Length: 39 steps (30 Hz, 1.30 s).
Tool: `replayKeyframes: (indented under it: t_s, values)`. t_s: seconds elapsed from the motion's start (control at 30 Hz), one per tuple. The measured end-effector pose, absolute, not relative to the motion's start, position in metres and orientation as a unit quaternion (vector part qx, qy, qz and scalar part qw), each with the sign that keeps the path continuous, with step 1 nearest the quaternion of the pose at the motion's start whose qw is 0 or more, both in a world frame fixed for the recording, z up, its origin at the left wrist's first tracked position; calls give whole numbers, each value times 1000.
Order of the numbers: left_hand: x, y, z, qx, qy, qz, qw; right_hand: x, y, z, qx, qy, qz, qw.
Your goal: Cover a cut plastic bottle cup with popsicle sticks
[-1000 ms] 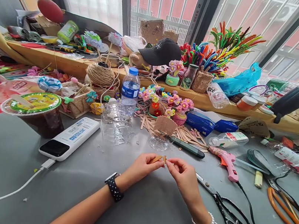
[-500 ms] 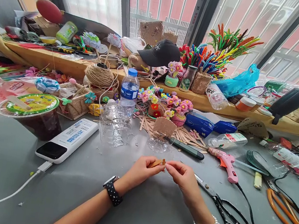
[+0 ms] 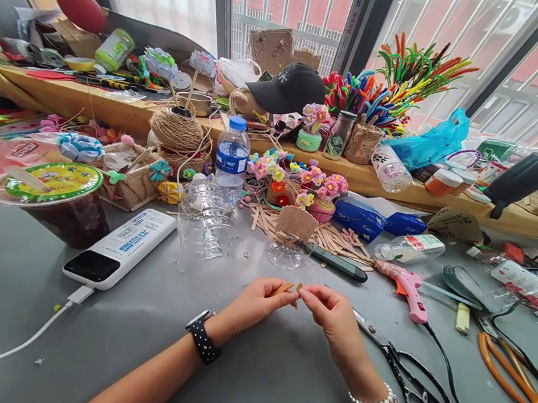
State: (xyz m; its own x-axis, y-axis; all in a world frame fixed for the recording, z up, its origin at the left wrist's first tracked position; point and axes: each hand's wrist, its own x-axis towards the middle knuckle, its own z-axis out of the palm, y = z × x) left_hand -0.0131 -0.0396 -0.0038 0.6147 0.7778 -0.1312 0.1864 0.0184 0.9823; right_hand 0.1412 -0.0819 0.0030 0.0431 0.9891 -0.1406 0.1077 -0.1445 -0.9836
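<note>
From my remote seat, through the head camera, I see both hands meeting above the grey table [image 3: 266, 389]. A small brown strip [image 3: 282, 289] is up between them, clear of the tabletop. The left hand [image 3: 258, 299] grips it with thumb and index finger, its length lying along the fingertips. The right hand [image 3: 332, 313] has its thumb and forefinger pinched at the other end, the tips nearly touching the left thumb. At this size I can't tell whether that end belongs to the same piece or is a second bit.

As I judge it, the fine fingerwork is under way and unfinished: the strip is not yet set down, nor joined to anything I can see. Elsewhere, some making is evidently done: a clear bottle [image 3: 208, 219] has been cut open, and scalloped cardboard [image 3: 297, 222] shows above a clear plastic base [image 3: 289, 252]. Neither hand is on the black-handled scissors [image 3: 418, 382] beside the right forearm or the pink glue gun [image 3: 405, 286] beyond; both lie idle. Wooden sticks [image 3: 341, 240] lie loose behind the plastic base.
</note>
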Motion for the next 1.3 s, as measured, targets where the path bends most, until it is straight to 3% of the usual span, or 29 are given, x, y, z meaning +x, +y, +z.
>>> replayKeyframes:
  t_s: [0.33,0.67,0.97,1.3]
  values:
    - [-13,-40,-5,672,357,257,596,139,-83,3,-567,-473,510,441]
    - [-12,-40,-9,663,353,278,599,131,-90,0,-611,-502,397,466]
    - [-15,-36,0,411,271,302,817,137,-85,-3,-601,-403,442,530]
    - [-15,-41,0,448,288,293,794,141,-85,-4,-576,-369,454,570]
